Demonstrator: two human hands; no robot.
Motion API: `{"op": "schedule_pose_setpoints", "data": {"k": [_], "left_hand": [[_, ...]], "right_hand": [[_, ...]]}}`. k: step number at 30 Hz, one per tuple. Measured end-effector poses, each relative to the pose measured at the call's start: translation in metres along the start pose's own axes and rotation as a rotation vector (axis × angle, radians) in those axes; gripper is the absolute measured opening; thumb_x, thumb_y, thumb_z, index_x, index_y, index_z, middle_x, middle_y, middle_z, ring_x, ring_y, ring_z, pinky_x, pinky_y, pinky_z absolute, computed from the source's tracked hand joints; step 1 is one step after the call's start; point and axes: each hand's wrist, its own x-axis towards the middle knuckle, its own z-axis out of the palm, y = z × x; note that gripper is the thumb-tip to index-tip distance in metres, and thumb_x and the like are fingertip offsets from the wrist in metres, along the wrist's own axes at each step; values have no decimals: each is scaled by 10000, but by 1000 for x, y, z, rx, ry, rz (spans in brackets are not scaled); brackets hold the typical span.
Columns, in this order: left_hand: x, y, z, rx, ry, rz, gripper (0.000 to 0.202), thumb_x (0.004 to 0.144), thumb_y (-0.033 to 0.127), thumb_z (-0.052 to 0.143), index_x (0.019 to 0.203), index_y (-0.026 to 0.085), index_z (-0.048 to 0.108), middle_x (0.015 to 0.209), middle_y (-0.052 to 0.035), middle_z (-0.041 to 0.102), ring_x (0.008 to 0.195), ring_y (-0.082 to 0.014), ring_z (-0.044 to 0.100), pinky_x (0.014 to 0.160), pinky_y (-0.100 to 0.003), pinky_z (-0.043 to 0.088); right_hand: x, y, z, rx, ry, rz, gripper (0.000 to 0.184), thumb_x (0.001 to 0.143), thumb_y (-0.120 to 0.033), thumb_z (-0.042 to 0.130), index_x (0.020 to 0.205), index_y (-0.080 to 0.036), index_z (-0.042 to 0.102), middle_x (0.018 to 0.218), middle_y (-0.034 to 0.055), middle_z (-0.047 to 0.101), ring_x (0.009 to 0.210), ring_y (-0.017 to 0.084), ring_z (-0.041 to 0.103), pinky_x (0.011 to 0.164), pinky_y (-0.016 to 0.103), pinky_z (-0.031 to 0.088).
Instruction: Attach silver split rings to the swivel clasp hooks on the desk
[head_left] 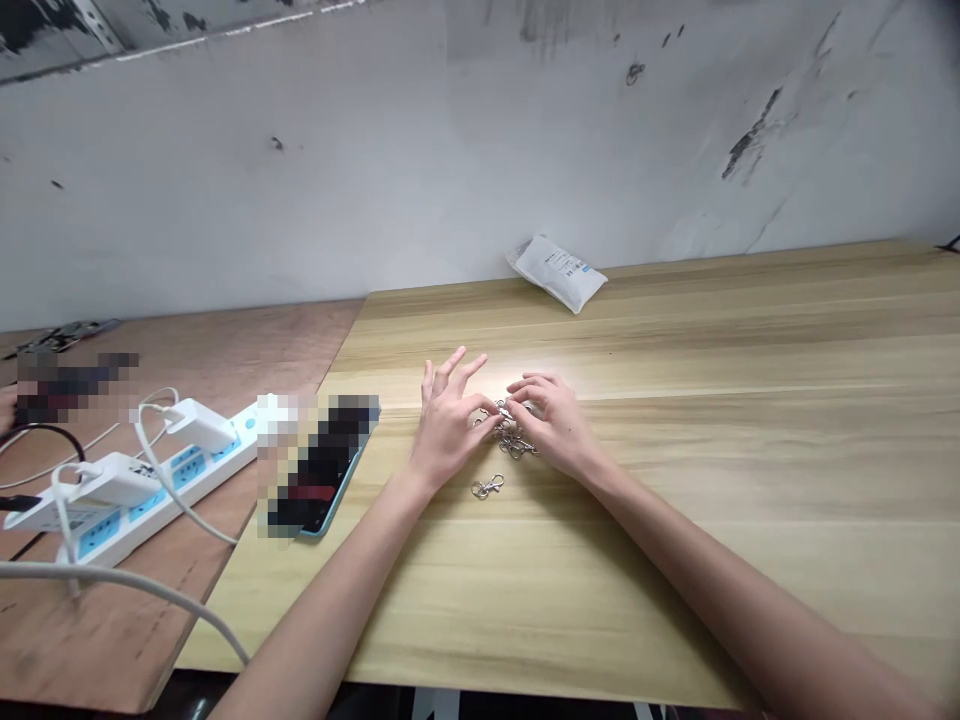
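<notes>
A small pile of silvery swivel clasps with key rings (516,442) lies on the wooden table, partly covered by my fingers. Over its left side, my left hand (448,420) pinches thumb and index finger at a small metal clasp (504,408), while its other fingers are spread upward. From the right, my right hand (553,420) closes thumb and fingertips on the same small piece; the fingers partly hide it. A single swivel clasp with a ring (487,487) lies apart from the pile, nearer to me.
A phone (341,480), partly blurred out, lies left of my left hand. Beyond it, a white power strip (169,490) with chargers and cables rests on a reddish board (300,335). A white plastic packet (561,272) lies against the grey wall at the back.
</notes>
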Motion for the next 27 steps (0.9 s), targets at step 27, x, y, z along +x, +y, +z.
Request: {"op": "schedule_pose_setpoints", "data": {"k": [27], "left_hand": [[1,-1,-2,-3,62,-91,90,840,224,650,787,246,720,1344,-54,567,1404,-304,324,1140,-694,146]], "right_hand": [[-2,3,0,-165,24,-161,119,889,-258,596,801,-224,668,1022,69,692,1099,277,538,909,462,390]]}}
